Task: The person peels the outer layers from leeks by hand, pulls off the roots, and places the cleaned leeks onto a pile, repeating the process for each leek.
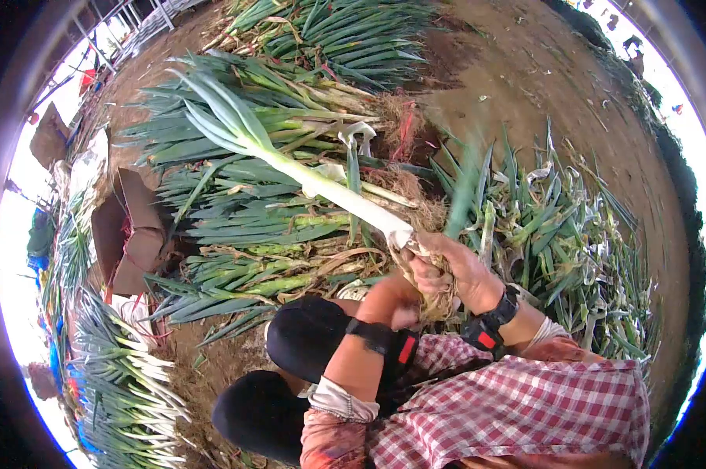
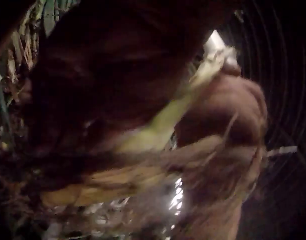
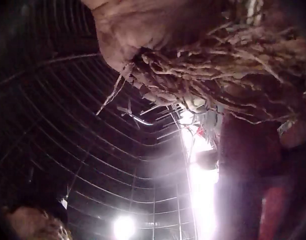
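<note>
A large green onion (image 1: 341, 199) with a long white stalk and green leaves slants up and left in the head view. My right hand (image 1: 466, 273) grips its root end, the fingers curled round the base. Brown stringy roots (image 3: 218, 70) hang from that fist in the right wrist view. Just below and left of it is my left hand (image 1: 400, 301), partly hidden behind the right hand and roots. A pale yellow-green strip of outer leaf (image 2: 160, 125) runs from the stalk base to the left hand, which appears dark in the left wrist view.
Bundles of green onions (image 1: 259, 227) lie in rows on the soil ahead. A heap of stripped leaves (image 1: 571, 250) is at the right. Cleaned green onions (image 1: 134, 383) lie at lower left, near a cardboard box (image 1: 138, 234). A blurred green leaf (image 1: 470, 184) shows beyond my right hand.
</note>
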Tool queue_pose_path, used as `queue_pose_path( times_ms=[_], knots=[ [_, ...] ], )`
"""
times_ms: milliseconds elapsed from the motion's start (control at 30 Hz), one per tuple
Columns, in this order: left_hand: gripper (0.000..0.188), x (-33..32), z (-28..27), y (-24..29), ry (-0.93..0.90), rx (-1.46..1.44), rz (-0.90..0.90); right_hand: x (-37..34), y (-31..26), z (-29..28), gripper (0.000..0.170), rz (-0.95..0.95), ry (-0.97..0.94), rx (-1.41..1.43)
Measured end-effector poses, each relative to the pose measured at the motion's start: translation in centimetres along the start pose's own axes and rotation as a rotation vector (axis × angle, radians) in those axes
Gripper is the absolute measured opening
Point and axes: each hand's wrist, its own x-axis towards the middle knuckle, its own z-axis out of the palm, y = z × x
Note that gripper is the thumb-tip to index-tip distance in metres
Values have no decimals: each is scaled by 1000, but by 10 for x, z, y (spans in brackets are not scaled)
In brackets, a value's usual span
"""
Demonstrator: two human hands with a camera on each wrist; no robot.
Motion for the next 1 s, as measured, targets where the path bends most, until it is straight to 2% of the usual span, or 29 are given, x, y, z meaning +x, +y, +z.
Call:
queue_pose_path(
  times_ms=[33,67,133,167,200,267,333,367,467,533,600,667,800,867,933,967,1000],
  knots=[
    [33,2,8,-18,141,99,205,2,-2,1,33,-4,30,-54],
    [33,8,-20,2,140,102,211,2,-4,1,33,-8,60,-111],
    [36,15,-99,43,903,-1159,-464,-8,-7,1,34,6,106,-192],
    [37,6,-119,62,1106,-1337,-428,-10,-1,-7,34,3,109,-252],
    [31,1,-131,72,1174,-1445,-329,-11,4,-15,34,-1,110,-307],
    [26,-3,-135,60,1149,-1358,-159,-14,11,-20,32,1,140,-282],
    [23,-7,-131,50,1160,-1256,-187,-17,12,-14,32,12,190,-408],
    [19,-8,-131,51,1166,-1160,-202,-15,14,-11,32,-81,214,-634],
    [14,-4,-135,54,1195,-1224,-222,-14,15,-14,33,-74,193,-716],
    [11,-7,-138,52,1170,-1254,-214,-16,14,-12,33,-81,183,-710],
    [9,-10,-142,50,1086,-1312,-283,-19,15,-12,33,-87,175,-702],
    [8,-10,-143,51,1071,-1291,-249,-23,15,-17,32,7,178,-399],
    [7,-9,-145,59,1048,-1199,-143,-25,17,-23,33,30,110,-261],
    [8,-8,-144,67,1078,-1192,-200,-25,16,-18,33,47,209,-147],
    [6,-9,-142,75,980,-965,-94,-22,13,-19,31,-4,223,-144],
    [4,-6,-137,79,894,-1009,-31,-20,10,-21,29,-57,238,-140],
    [2,-5,-132,84,837,-1002,-63,-17,7,-22,29,-64,246,-135]
  ],
)
